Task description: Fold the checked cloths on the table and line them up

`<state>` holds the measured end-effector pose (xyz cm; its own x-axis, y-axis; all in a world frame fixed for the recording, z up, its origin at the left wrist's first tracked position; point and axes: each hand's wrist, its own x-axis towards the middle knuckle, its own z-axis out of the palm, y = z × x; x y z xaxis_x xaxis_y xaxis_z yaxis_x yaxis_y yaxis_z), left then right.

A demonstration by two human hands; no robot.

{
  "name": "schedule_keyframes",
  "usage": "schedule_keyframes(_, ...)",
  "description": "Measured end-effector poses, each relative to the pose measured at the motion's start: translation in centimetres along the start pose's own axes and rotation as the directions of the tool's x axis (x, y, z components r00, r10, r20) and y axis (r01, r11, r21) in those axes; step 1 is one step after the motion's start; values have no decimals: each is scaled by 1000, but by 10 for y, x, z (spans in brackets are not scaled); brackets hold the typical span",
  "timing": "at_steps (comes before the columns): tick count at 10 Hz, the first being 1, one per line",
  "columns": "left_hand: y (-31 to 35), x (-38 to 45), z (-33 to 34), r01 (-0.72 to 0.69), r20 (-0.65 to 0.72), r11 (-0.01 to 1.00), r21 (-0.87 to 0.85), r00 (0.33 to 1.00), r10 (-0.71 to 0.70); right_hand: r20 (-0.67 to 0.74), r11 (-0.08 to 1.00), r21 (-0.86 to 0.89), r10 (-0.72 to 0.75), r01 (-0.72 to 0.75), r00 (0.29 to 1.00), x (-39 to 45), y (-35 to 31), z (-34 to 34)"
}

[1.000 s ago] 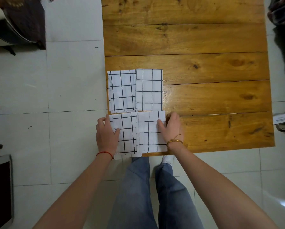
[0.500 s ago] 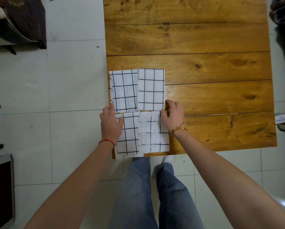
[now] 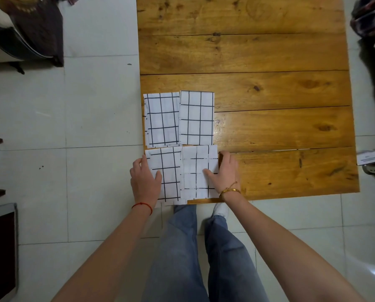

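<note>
Head view: the left hand (image 3: 144, 179) lies flat, fingers spread, on the outer edge of the near-left cloth (image 3: 169, 175), gripping nothing; the right hand (image 3: 224, 171) likewise rests open against the right edge of the near-right cloth (image 3: 198, 171), thumb on top. Both cloths are white with a black grid (the right one's lines look fainter). 4 folded cloths form a 2-by-2 block at the wooden table's (image 3: 280, 127) near-left corner: far-left cloth (image 3: 162, 119), far-right cloth (image 3: 196, 117).
</note>
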<state>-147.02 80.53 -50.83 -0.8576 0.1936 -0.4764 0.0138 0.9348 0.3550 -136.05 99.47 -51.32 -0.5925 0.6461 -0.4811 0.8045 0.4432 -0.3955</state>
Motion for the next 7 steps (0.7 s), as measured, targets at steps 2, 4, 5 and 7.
schedule_keyframes(2, 0, -1, 3, -5, -7, 1000, -23, 1000, 5, -13, 993, -118, -17, 16, 1000, -4, 0, 3)
schedule_keyframes(4, -1, -2, 4, -18, -7, 1000, -18, 1000, 18, -6, 992, -124, -40, 39, 999, -3, 1, 3)
schedule_keyframes(5, 1, -3, 3, -11, -1, 1000, -25, 1000, 11, 4, 991, -127, -35, 35, 999, -3, -1, 1)
schedule_keyframes(7, 3, -6, -7, -12, 21, 998, -54, 1000, 13, 15, 998, -56, -14, 15, 1000, -4, -1, -12)
